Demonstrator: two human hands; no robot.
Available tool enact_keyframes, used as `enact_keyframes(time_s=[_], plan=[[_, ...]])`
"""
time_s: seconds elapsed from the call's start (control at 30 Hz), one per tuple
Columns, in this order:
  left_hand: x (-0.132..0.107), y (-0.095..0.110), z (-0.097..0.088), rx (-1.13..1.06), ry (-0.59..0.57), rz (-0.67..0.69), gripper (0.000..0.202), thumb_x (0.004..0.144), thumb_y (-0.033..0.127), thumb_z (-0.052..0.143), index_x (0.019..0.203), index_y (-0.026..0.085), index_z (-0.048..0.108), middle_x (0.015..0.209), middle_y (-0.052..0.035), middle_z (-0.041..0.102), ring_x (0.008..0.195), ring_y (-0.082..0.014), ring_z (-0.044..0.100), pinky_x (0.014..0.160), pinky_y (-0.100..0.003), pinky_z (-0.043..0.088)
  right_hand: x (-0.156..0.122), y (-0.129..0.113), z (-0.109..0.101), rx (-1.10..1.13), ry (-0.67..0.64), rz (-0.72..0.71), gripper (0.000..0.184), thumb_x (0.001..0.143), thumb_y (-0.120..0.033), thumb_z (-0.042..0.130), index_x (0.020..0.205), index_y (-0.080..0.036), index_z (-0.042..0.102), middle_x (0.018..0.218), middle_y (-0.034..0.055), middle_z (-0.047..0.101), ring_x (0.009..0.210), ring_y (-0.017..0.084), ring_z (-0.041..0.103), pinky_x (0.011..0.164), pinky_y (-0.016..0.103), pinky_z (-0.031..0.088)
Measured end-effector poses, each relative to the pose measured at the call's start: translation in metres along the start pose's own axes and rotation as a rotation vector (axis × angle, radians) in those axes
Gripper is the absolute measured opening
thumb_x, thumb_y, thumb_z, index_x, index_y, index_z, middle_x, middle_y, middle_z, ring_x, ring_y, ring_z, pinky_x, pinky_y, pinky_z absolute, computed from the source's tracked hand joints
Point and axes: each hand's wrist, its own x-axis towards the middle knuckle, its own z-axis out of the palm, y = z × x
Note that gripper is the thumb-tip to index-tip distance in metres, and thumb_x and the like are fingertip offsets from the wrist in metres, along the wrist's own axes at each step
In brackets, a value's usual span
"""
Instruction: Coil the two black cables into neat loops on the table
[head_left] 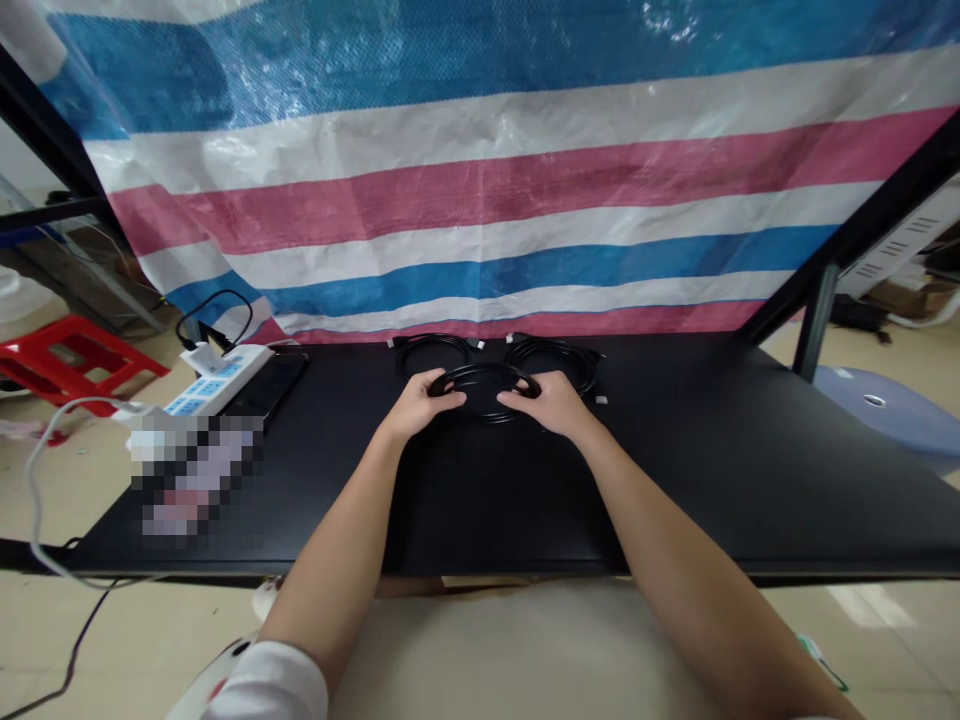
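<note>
Held coil [484,368]: black cable, over the bench [330,500], nearer than the left rear coil [401,352] and right rear coil [591,375].
Left grip [417,406]: pinching its left side.
Right grip [553,402]: pinching its right side.
Loops: apply even pressure; strands should lie bundled.

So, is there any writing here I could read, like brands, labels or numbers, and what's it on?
None can be read.
Power strip: blue markings, too small.
Pixelated patch: unreadable.
Bin: pale mark, too small to tell.
Held cable: no lettering visible.
Tarp: only stripes.
</note>
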Motion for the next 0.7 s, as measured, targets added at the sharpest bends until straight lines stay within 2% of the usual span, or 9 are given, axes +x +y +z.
enact_keyframes(time_s=[0.07,0.13,0.2,0.27,0.37,0.47,0.57,0.63,0.7], plan=[[0.0,-0.001,-0.003,0.072,-0.049,-0.027,0.031,0.053,0.038,0.078,0.051,0.019,0.054,0.053,0.0013,0.059,0.055,-0.015,0.054,0.061,-0.03,0.044,0.0,0.001,-0.002,-0.038,-0.07,-0.008,0.037,0.063,-0.05,0.066,0.049,-0.02,0.049,0.047,-0.0039,0.046,0.048,0.011,0.041,0.049,0.026,0.031],[0.0,-0.002,-0.005,0.082,-0.069,-0.014,0.033,0.06,0.042,0.074,0.046,0.019,0.053,0.053,-0.0016,0.061,0.055,-0.0151,0.055,0.061,-0.03,0.044,0.0,0.002,-0.002,-0.069,-0.039,-0.047,0.038,0.066,-0.05,0.063,0.048,-0.021,0.047,0.046,-0.0043,0.043,0.047,0.01,0.039,0.048,0.026,0.029],[0.001,-0.003,-0.004,0.032,-0.037,0.022,0.035,0.065,0.043,0.069,0.046,0.019,0.053,0.056,-0.004,0.064,0.057,-0.0151,0.058,0.062,-0.029,0.044,0.0,0.002,0.001,-0.086,0.019,-0.08,0.04,0.068,-0.05,0.06,0.047,-0.021,0.044,0.045,-0.0042,0.041,0.046,0.01,0.038,0.048,0.026,0.029],[0.001,-0.003,-0.001,-0.012,-0.01,0.021,0.034,0.062,0.041,0.072,0.048,0.019,0.051,0.054,-0.0034,0.063,0.056,-0.0149,0.059,0.059,-0.028,0.044,0.0,0.003,0.005,-0.094,0.044,-0.087,0.039,0.071,-0.05,0.059,0.048,-0.022,0.043,0.045,-0.0035,0.043,0.046,0.011,0.039,0.049,0.026,0.031],[0.002,-0.005,0.004,-0.035,0.009,-0.007,0.04,0.059,0.04,0.077,0.045,0.019,0.045,0.044,-0.001,0.056,0.05,-0.0144,0.058,0.054,-0.026,0.043,0.001,0.006,0.01,-0.14,0.091,-0.094,0.04,0.072,-0.049,0.059,0.047,-0.022,0.042,0.045,-0.0029,0.045,0.046,0.012,0.043,0.05,0.027,0.035],[0.005,-0.009,0.009,-0.13,0.104,0.026,0.046,0.063,0.047,0.074,0.047,0.02,0.04,0.038,0.0035,0.045,0.045,-0.0123,0.055,0.052,-0.026,0.045,0.001,0.012,0.015,-0.171,0.178,-0.098,0.039,0.074,-0.05,0.059,0.051,-0.023,0.044,0.048,-0.0016,0.049,0.048,0.014,0.048,0.053,0.028,0.04],[0.009,-0.014,0.013,-0.226,0.206,0.046,0.044,0.059,0.048,0.077,0.061,0.022,0.042,0.036,0.0122,0.036,0.032,-0.0068,0.04,0.042,-0.023,0.04,0.001,0.018,0.022,-0.161,0.216,-0.101,0.028,0.075,-0.05,0.059,0.073,-0.022,0.059,0.067,0.0028,0.065,0.062,0.02,0.061,0.061,0.032,0.047],[0.011,-0.018,0.016,-0.246,0.26,0.04,0.043,0.062,0.05,0.074,0.067,0.023,0.041,0.037,0.0149,0.032,0.029,-0.005,0.033,0.037,-0.021,0.036,0.001,0.023,0.027,-0.188,0.252,-0.105,0.035,0.076,-0.049,0.059,0.098,-0.023,0.061,0.084,0.0062,0.07,0.073,0.025,0.066,0.066,0.035,0.05],[0.013,-0.021,0.018,-0.223,0.305,0.024,0.041,0.069,0.053,0.067,0.066,0.023,0.039,0.037,0.0146,0.029,0.029,-0.0051,0.033,0.036,-0.02,0.033,0.0,0.026,0.032,-0.246,0.293,-0.102,0.046,0.079,-0.048,0.056,0.116,-0.022,0.056,0.093,0.0093,0.07,0.079,0.027,0.067,0.069,0.037,0.051]])
